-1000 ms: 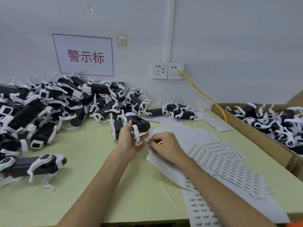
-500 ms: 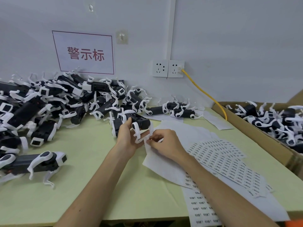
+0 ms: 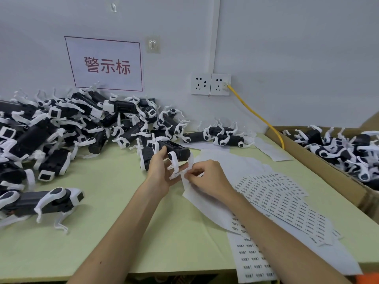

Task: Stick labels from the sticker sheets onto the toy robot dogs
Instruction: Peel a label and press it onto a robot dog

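My left hand [image 3: 162, 173] grips a black toy robot dog with white legs [image 3: 176, 153] above the pale green table, near its middle. My right hand [image 3: 207, 179] sits just to the right of it, fingers pinched together at the dog's white leg; whatever they pinch is too small to make out. Sticker sheets [image 3: 283, 203] printed with rows of small labels lie fanned out under and to the right of my right forearm. One more label sheet [image 3: 252, 259] hangs over the table's front edge.
A big heap of toy robot dogs [image 3: 67, 128] fills the left and back of the table. One dog [image 3: 41, 201] lies alone at the front left. A cardboard box [image 3: 320, 169] holding several dogs stands at the right. A yellow cable [image 3: 258, 117] runs from the wall socket.
Both hands with the dog have stayed at nearly the same spot. The dog is turned a little in my left hand. My right fingers remain pinched at its leg.
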`<state>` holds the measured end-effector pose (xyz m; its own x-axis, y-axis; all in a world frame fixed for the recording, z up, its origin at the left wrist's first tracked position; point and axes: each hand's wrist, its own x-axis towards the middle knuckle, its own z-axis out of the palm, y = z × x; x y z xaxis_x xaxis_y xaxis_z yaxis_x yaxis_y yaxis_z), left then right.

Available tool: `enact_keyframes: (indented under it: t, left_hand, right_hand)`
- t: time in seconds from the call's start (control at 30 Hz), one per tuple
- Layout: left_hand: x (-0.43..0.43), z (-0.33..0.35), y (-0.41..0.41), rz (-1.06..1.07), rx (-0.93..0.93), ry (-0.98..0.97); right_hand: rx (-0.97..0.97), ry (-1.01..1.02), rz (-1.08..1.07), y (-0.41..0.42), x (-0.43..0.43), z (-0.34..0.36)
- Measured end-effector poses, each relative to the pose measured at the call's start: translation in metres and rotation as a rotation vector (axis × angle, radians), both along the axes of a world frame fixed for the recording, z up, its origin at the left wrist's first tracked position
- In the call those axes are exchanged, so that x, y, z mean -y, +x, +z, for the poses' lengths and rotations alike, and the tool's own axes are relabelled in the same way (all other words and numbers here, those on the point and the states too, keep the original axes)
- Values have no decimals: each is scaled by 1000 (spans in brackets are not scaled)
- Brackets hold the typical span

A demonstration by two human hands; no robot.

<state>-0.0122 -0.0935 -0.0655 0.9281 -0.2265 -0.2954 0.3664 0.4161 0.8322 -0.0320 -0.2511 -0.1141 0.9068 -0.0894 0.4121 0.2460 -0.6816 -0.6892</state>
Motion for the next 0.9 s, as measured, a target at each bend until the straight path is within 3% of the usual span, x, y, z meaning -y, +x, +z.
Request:
enact_keyframes:
  t: [0.9]
  left_hand:
    - [1,1,0,150,72,46]
  right_hand:
    - [7,23,43,-1,-2,3]
